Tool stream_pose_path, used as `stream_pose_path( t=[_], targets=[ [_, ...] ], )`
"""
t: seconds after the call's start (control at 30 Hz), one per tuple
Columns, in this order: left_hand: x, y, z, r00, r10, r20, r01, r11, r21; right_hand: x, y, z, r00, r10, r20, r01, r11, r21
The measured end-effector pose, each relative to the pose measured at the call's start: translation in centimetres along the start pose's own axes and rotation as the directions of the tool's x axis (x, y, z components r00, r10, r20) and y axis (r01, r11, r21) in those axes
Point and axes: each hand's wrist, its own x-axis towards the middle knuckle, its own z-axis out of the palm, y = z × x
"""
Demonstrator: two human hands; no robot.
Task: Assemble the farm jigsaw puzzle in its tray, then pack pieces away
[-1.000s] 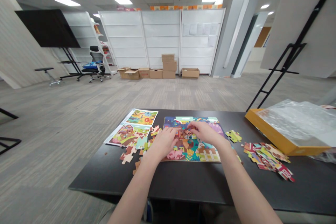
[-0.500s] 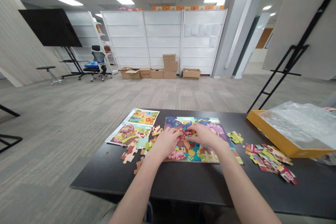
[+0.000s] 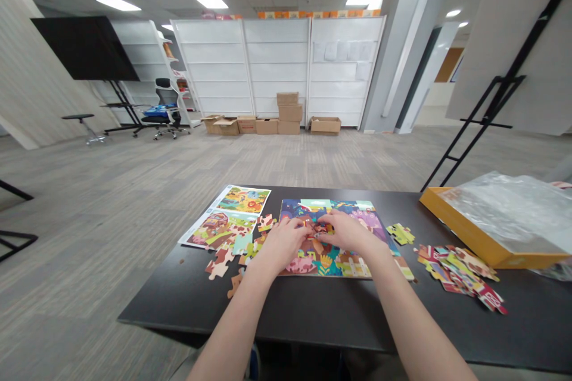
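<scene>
A colourful jigsaw puzzle (image 3: 348, 265) lies flat on the black table, partly covered by my hands. My left hand (image 3: 286, 241) rests over its left middle, fingers curled down onto a jigsaw piece. From the other side my right hand (image 3: 348, 232) reaches in, thumb and index finger closed about a jigsaw piece (image 3: 320, 228) at the puzzle's centre. The fingertips of both hands are close together, and hide part of the pieces under them. Loose jigsaw pieces (image 3: 220, 263) lie left of the puzzle, some beside or under my left forearm.
A printed picture sheet (image 3: 190, 237) lies at the table's left. To the right are a yellow-green piece (image 3: 401, 233), a pile of loose pieces (image 3: 462, 274) and a yellow box (image 3: 473, 238) with clear plastic in it. A board on a black easel (image 3: 500, 83) stands beyond.
My fingertips have shifted slightly at the puzzle's centre, with a little more of the piece between them showing. The loose pieces, sheet and box stay where they were.
</scene>
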Motion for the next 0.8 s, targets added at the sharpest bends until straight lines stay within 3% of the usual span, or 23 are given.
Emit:
stream_pose_path(
  t=[0.33, 0.53, 0.67, 0.8],
  targets=[
    [0.2, 0.0, 0.6, 1.000, 0.013, -0.004, -0.012, 0.998, 0.054, 0.3, 0.1, 0.3, 1.000, -0.019, -0.010, 0.019, 1.000, -0.016],
    [0.5, -0.4, 1.2, 1.000, 0.001, -0.013, -0.001, 0.999, -0.046, 0.2, 0.5, 0.9, 1.000, 0.006, -0.027, -0.007, 1.000, -0.030],
    [-0.5, -1.4, -0.4, 0.997, -0.076, -0.033, 0.070, 0.984, -0.163, 0.1, 0.2, 0.9, 1.000, 0.006, -0.016, -0.007, 0.999, -0.045],
    [-2.6, -4.6, -3.5, 0.966, -0.230, -0.119, 0.210, 0.964, -0.162, 0.0, 0.0, 0.6, 0.999, 0.035, 0.005, -0.035, 0.998, -0.048]
  ],
)
